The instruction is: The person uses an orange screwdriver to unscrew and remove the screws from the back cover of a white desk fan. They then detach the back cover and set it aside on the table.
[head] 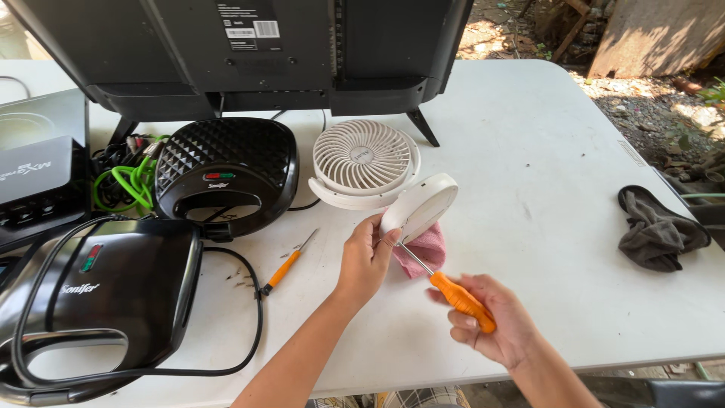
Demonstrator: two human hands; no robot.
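Note:
My left hand (364, 257) grips the round white base (420, 205) of a small white desk fan (365, 160), tilting the base up off the table. My right hand (491, 321) holds an orange-handled screwdriver (459, 298); its metal shaft points up-left to the underside of the base near my left fingers. A pink cloth (427, 249) lies under the base. The fan's grille faces up, just behind my hands.
A second orange screwdriver (287, 264) lies left of my hands. Two black sandwich makers (226, 170) (106, 287) with cords sit at left. A black television's back (249, 53) stands behind. A green cable (132, 185) and a dark rag (658, 230) also lie on the white table (544, 151).

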